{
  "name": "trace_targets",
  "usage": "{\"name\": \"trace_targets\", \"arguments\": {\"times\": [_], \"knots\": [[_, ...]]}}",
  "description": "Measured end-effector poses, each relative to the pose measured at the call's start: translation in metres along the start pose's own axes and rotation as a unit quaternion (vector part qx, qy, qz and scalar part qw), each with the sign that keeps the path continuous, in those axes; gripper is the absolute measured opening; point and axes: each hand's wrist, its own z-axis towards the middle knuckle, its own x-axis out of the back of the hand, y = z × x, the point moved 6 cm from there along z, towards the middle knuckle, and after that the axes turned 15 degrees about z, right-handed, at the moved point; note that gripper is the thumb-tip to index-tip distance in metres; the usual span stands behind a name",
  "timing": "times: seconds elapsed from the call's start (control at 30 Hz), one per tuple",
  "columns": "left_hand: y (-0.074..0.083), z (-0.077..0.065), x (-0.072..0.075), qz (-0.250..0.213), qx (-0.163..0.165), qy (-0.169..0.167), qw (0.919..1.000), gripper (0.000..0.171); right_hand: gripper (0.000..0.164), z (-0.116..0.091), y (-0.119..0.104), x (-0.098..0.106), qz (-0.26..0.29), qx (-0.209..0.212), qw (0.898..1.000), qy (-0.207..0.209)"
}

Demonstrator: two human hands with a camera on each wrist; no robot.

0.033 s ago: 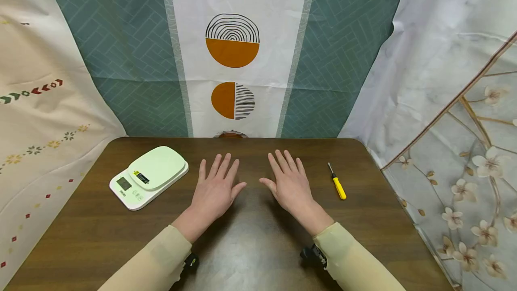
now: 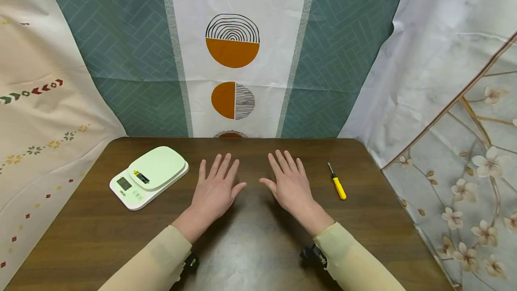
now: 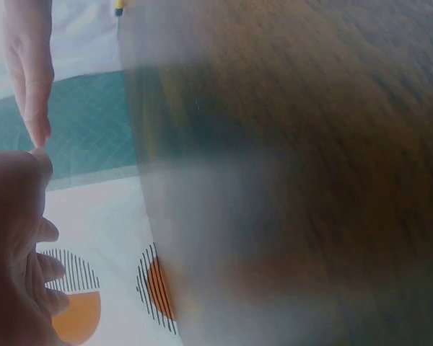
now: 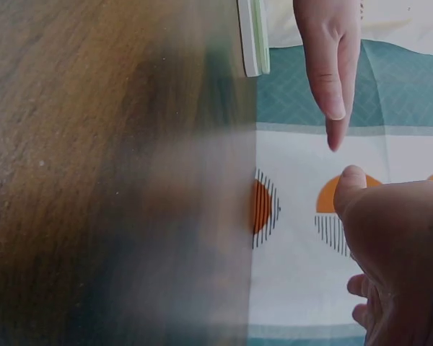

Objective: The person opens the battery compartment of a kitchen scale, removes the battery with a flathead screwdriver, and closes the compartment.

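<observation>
My left hand is held palm down over the brown wooden table, fingers straight and spread, with nothing in it. To its left lies a white kitchen scale with a pale green top and a small grey display. My right hand mirrors the left, also palm down with fingers spread and no object held. A screwdriver with a yellow handle rests on the table to its right, its metal tip pointing away. In the left wrist view, the table surface shows below both hands.
A curtain in green and white with orange circles hangs behind the table's far edge. Cream cloth borders the left side, and white floral cloth borders the right. Small black devices sit under the sleeves at the wrists.
</observation>
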Motion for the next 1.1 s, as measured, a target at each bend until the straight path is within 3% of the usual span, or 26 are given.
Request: {"name": "trace_targets", "arguments": {"times": [0.63,1.1], "knots": [[-0.009,0.003,0.001,0.006,0.007,0.017,0.9998,0.074,0.085,0.003,0.002,-0.001,0.005,-0.004,1.0,0.002],[-0.026,0.001,-0.001,0.014,0.023,0.002,0.9996,0.076,0.083,0.006,0.0,-0.008,0.012,-0.009,1.0,-0.008]]}}
